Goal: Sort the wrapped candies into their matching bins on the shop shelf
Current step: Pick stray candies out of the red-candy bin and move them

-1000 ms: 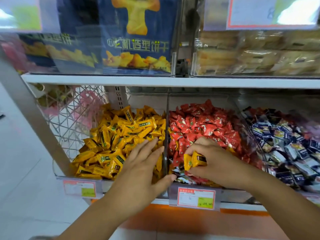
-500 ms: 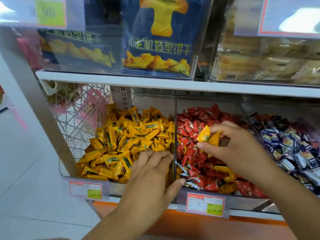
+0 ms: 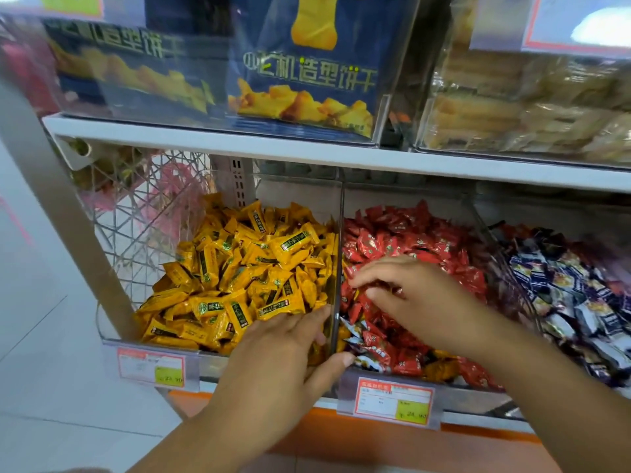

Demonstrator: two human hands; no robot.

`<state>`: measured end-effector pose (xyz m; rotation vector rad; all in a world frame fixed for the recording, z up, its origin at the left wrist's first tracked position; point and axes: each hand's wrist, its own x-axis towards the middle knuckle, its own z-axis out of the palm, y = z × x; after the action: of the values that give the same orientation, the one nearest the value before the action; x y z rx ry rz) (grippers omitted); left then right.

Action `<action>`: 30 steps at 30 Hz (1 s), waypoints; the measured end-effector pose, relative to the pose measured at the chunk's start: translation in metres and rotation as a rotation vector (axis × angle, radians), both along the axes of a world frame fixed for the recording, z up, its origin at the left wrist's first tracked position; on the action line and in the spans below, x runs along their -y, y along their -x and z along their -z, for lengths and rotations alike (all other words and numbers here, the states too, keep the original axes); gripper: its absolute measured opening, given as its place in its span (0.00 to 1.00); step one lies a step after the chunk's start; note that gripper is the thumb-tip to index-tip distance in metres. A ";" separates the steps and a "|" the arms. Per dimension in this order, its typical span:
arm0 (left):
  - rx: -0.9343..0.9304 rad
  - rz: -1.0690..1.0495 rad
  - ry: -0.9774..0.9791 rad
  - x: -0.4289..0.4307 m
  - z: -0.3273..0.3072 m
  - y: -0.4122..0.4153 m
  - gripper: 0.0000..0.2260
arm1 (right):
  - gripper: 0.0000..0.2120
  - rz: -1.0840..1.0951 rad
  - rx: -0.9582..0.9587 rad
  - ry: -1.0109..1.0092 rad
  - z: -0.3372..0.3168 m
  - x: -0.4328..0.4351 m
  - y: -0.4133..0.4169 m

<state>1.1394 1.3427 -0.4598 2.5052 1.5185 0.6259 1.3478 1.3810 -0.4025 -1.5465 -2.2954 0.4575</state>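
Shop shelf (image 3: 239,145) ahead: my left grip (image 3: 273,363) lies straight-fingered, empty, on the yellow candies (image 3: 246,264) beside the divider (image 3: 339,233); my right grip (image 3: 423,302) reaches among the red candies (image 3: 409,230), and I cannot tell whether it holds any.

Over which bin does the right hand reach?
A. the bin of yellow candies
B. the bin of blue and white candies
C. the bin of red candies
C: the right hand lies with spread fingers on the red candies, to the right of the clear divider, while the left hand rests at the yellow candies.
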 end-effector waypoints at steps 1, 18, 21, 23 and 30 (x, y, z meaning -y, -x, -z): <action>-0.009 -0.009 -0.029 -0.001 0.003 0.000 0.31 | 0.17 -0.017 0.097 -0.015 0.011 -0.001 0.002; 0.053 0.004 -0.173 0.002 0.009 0.001 0.26 | 0.20 0.189 0.260 -0.174 0.024 -0.011 0.006; 0.047 -0.012 -0.196 0.002 0.008 0.002 0.26 | 0.21 0.189 0.288 -0.161 0.022 -0.011 0.006; 0.054 -0.011 -0.190 0.001 0.008 0.002 0.26 | 0.18 0.193 0.261 -0.172 0.023 -0.008 0.008; 0.042 -0.011 -0.217 0.002 0.009 0.004 0.26 | 0.14 0.207 -0.326 0.038 0.014 -0.005 -0.003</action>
<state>1.1356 1.3404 -0.4687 2.6213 1.5247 0.8838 1.3512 1.3860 -0.4169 -1.5741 -1.8713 0.6472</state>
